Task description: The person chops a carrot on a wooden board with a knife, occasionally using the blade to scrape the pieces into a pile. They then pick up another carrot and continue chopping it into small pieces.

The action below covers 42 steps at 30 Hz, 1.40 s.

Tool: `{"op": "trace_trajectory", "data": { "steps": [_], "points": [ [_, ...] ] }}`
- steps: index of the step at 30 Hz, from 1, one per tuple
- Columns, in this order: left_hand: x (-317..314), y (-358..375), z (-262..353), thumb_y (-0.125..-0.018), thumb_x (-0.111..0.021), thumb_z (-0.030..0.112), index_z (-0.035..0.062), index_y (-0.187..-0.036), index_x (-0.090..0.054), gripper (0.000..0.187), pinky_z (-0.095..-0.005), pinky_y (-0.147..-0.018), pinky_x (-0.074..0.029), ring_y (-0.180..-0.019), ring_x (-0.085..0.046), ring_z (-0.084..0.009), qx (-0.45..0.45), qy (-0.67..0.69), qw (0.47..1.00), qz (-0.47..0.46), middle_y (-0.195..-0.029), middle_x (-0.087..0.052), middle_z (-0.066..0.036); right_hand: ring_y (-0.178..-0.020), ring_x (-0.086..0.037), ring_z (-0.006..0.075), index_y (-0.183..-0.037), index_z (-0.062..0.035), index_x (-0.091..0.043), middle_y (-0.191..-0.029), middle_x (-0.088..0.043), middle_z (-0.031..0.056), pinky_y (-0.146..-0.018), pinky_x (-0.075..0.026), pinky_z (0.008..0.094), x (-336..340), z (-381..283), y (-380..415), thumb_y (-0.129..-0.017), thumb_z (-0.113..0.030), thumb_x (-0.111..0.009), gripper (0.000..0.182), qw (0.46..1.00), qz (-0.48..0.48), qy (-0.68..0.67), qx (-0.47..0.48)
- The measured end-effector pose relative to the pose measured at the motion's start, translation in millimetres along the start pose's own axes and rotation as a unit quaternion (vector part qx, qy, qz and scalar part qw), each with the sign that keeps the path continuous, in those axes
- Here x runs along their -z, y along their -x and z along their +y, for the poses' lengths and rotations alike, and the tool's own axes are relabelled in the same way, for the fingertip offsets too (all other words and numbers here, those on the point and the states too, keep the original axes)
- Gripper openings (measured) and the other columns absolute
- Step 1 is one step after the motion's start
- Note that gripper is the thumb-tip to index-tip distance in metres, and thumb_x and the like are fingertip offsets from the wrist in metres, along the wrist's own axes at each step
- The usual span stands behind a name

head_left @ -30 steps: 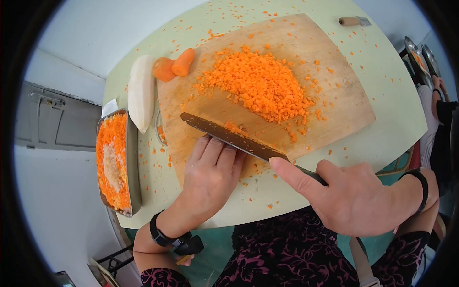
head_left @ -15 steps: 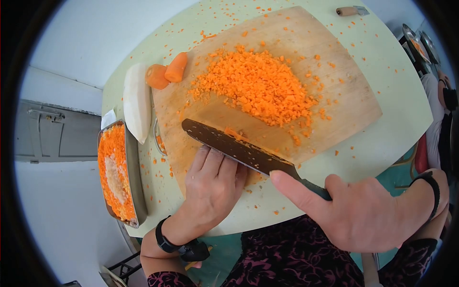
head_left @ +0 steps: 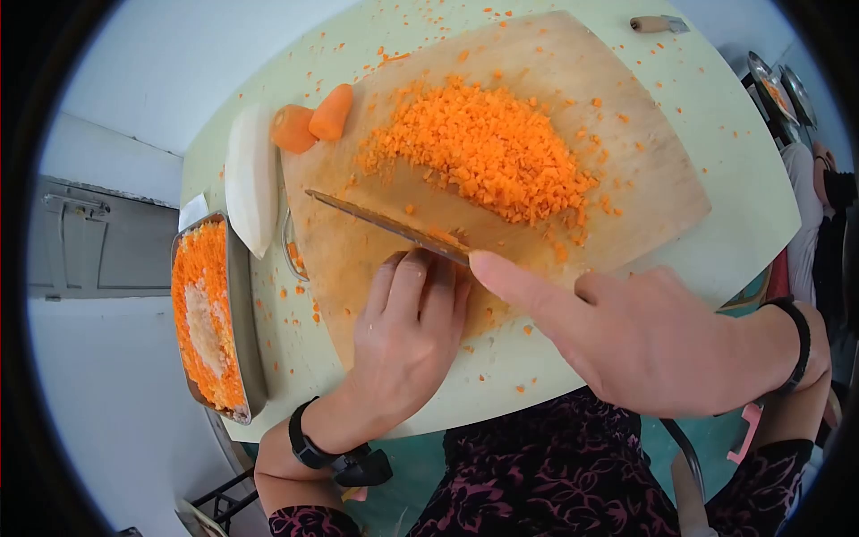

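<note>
My right hand (head_left: 658, 340) is closed round the handle of a kitchen knife (head_left: 380, 221), its index finger stretched along the top. The blade slants across the wooden cutting board (head_left: 662, 161), just beyond my left fingertips. My left hand (head_left: 407, 327) presses on the board with curled fingers, and whatever they hold is hidden beneath them. A few thin carrot bits (head_left: 446, 237) lie against the blade's far side. Further up the board spreads a heap of diced carrot (head_left: 488, 143). Two carrot pieces (head_left: 331, 113) rest at its upper left edge.
A peeled white radish (head_left: 250, 183) lies left of the board. Beside it stands a metal tray (head_left: 246, 331) filled with chopped carrot and a pale chopped heap. A peeler-like tool with a wooden handle (head_left: 649, 24) is at the far right. Another person's arm (head_left: 821, 174) shows at right.
The knife has turned from showing its flat side to edge-on, and its tip has moved up and left. My right hand has shifted up and left; my left hand stays about the same place.
</note>
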<state>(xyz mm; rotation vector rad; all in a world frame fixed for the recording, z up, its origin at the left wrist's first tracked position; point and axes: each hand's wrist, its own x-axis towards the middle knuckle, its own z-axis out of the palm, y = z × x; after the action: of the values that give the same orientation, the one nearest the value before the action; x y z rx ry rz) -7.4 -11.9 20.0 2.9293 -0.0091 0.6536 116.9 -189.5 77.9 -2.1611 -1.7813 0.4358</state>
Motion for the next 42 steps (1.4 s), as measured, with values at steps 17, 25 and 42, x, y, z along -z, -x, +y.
{"op": "trace_trajectory", "data": {
  "steps": [17, 25, 42],
  "points": [
    [1, 1, 0, -0.068, -0.07, 0.002, -0.0075, -0.088, -0.062, 0.024, -0.0367, -0.07, -0.053, -0.084, -0.06, -0.0311, -0.025, -0.018, 1.0, -0.007, -0.09, -0.058, -0.018, -0.037, -0.042, 0.0208, -0.14, -0.0219, -0.041, -0.053, -0.043, 0.0064, -0.037, -0.033, 0.035, -6, 1, -15, -0.072, -0.004, -0.057, 0.072, 0.999, 0.012, -0.048, -0.009],
    [2, 2, 1, -0.066, -0.071, 0.004, -0.0048, -0.089, -0.064, 0.026, -0.0349, -0.063, -0.049, -0.079, -0.058, -0.0277, -0.023, -0.034, 0.999, 0.001, -0.088, -0.059, -0.013, -0.036, -0.041, 0.0199, -0.14, -0.0188, -0.042, -0.052, -0.041, 0.0053, -0.034, -0.034, 0.0349, -1, -6, 3, -0.072, -0.003, -0.057, 0.071, 1.0, 0.015, 0.006, -0.001],
    [2, 5, 3, -0.064, -0.067, 0.002, -0.0075, -0.089, -0.062, 0.027, -0.0361, -0.066, -0.052, -0.083, -0.059, -0.0325, -0.03, -0.047, 0.998, -0.005, -0.091, -0.056, -0.018, -0.037, -0.042, 0.0206, -0.14, -0.0148, -0.041, -0.054, -0.046, 0.0064, -0.037, -0.035, 0.0336, -6, 3, -18, -0.071, -0.001, -0.057, 0.072, 0.998, 0.012, -0.067, 0.004]
  ]
}}
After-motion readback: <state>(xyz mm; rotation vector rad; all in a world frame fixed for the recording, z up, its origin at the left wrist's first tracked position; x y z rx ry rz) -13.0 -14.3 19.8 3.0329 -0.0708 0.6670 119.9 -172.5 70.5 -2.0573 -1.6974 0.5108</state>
